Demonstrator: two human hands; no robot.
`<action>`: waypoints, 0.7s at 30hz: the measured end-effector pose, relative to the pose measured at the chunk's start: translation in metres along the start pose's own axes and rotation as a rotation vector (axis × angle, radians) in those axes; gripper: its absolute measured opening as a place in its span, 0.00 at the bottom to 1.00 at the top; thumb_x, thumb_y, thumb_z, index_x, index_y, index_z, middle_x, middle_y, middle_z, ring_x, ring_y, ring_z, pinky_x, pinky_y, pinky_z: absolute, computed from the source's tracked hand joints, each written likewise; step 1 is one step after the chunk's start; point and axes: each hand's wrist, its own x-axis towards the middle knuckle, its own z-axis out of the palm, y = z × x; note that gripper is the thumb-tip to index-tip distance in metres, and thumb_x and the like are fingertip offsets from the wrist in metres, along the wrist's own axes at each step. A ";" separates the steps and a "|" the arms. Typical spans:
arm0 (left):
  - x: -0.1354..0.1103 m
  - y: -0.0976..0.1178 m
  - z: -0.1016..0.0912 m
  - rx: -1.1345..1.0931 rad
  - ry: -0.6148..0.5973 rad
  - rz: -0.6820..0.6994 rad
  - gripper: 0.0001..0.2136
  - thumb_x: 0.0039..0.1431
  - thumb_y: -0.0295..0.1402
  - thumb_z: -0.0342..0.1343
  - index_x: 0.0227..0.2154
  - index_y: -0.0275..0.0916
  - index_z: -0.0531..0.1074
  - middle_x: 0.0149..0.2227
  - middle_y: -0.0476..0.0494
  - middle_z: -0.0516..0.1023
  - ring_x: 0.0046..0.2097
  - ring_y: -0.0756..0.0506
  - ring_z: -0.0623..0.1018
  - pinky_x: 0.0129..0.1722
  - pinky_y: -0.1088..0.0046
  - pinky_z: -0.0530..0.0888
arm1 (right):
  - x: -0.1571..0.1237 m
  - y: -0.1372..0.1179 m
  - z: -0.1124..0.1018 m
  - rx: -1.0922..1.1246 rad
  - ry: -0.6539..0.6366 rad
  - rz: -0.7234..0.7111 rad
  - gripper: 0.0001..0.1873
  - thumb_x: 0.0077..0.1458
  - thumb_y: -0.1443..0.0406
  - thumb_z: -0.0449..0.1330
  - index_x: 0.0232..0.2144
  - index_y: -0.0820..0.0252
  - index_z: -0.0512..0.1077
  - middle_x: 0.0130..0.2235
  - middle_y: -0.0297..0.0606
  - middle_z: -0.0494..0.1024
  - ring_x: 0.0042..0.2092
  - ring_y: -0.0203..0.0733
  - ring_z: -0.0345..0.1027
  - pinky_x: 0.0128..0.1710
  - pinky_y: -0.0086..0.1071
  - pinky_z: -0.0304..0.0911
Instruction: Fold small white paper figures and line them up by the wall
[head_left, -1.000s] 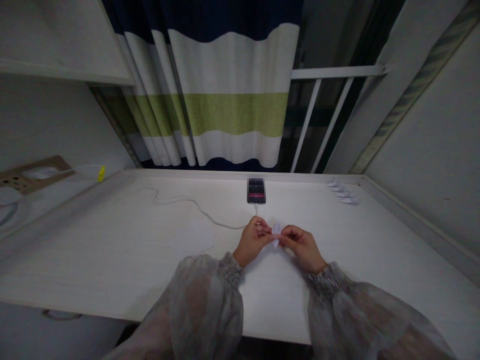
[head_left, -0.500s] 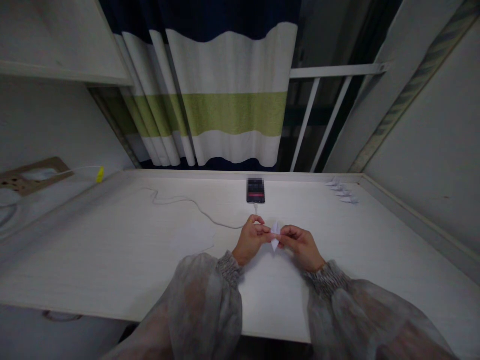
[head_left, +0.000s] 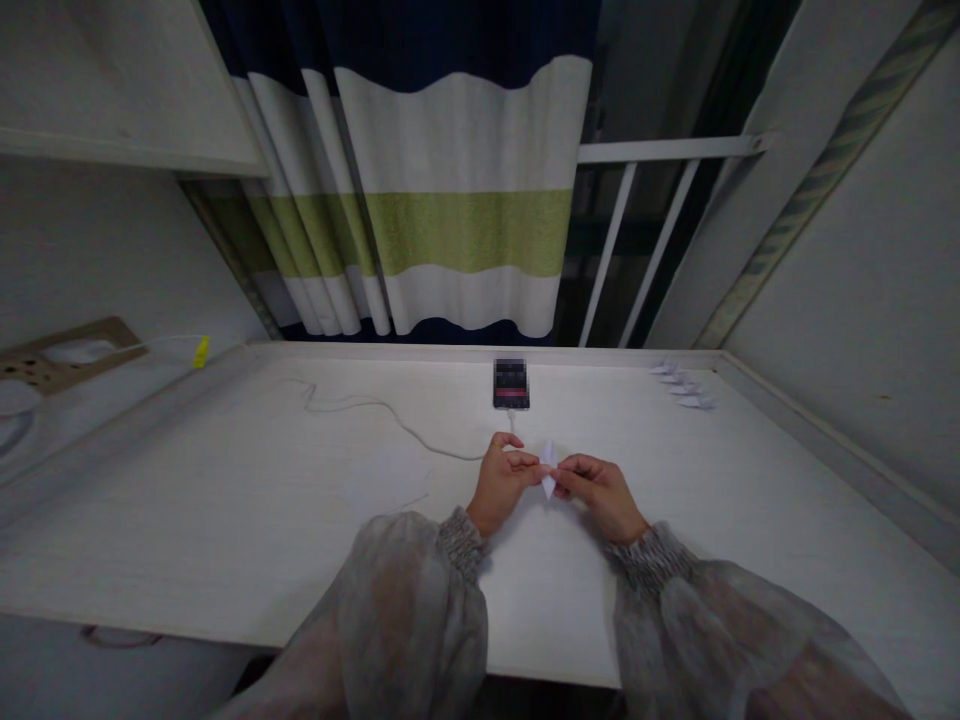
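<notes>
A small folded white paper piece point(head_left: 548, 467) is pinched between both my hands just above the white desk point(head_left: 225, 520). My left hand point(head_left: 502, 480) grips its left side with thumb and fingers closed. My right hand point(head_left: 600, 492) pinches its right side, fingers curled. Both wrists show sheer grey sleeves. A loose sheet of white paper point(head_left: 386, 478) lies flat on the desk to the left of my hands.
A phone point(head_left: 511, 383) lies beyond my hands, with a white cable point(head_left: 375, 408) running left toward a wall socket point(head_left: 52, 358). Several small folded paper pieces point(head_left: 682, 386) sit in a row at the back right. A striped curtain point(head_left: 450, 200) hangs behind.
The hands and the folded paper stay almost in place; the fingers shift slightly on the paper, and the view tilts a little.
</notes>
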 end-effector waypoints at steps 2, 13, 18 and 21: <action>-0.001 0.001 0.001 -0.004 -0.024 0.000 0.24 0.35 0.30 0.63 0.29 0.40 0.51 0.19 0.56 0.71 0.20 0.55 0.69 0.23 0.80 0.64 | -0.001 -0.002 0.000 -0.011 0.002 -0.005 0.13 0.36 0.58 0.63 0.16 0.63 0.68 0.16 0.30 0.69 0.20 0.31 0.59 0.23 0.27 0.56; -0.002 0.002 0.000 -0.051 0.001 -0.012 0.24 0.35 0.28 0.62 0.31 0.39 0.50 0.20 0.56 0.72 0.21 0.55 0.70 0.26 0.79 0.66 | -0.002 -0.007 0.002 -0.040 0.010 -0.042 0.11 0.36 0.59 0.63 0.17 0.62 0.69 0.16 0.30 0.68 0.20 0.31 0.59 0.23 0.28 0.56; 0.000 -0.002 -0.002 -0.065 -0.021 -0.013 0.24 0.36 0.29 0.62 0.32 0.39 0.51 0.21 0.54 0.73 0.23 0.54 0.71 0.28 0.76 0.68 | -0.002 -0.004 -0.001 -0.011 0.012 -0.051 0.11 0.37 0.60 0.62 0.17 0.62 0.70 0.16 0.30 0.69 0.20 0.31 0.59 0.23 0.28 0.56; 0.000 -0.003 -0.003 -0.069 -0.042 -0.008 0.24 0.37 0.31 0.62 0.33 0.39 0.52 0.22 0.54 0.73 0.24 0.53 0.72 0.29 0.75 0.69 | -0.001 -0.003 -0.001 -0.015 0.018 -0.062 0.11 0.36 0.59 0.62 0.17 0.62 0.70 0.16 0.30 0.69 0.20 0.31 0.59 0.23 0.28 0.56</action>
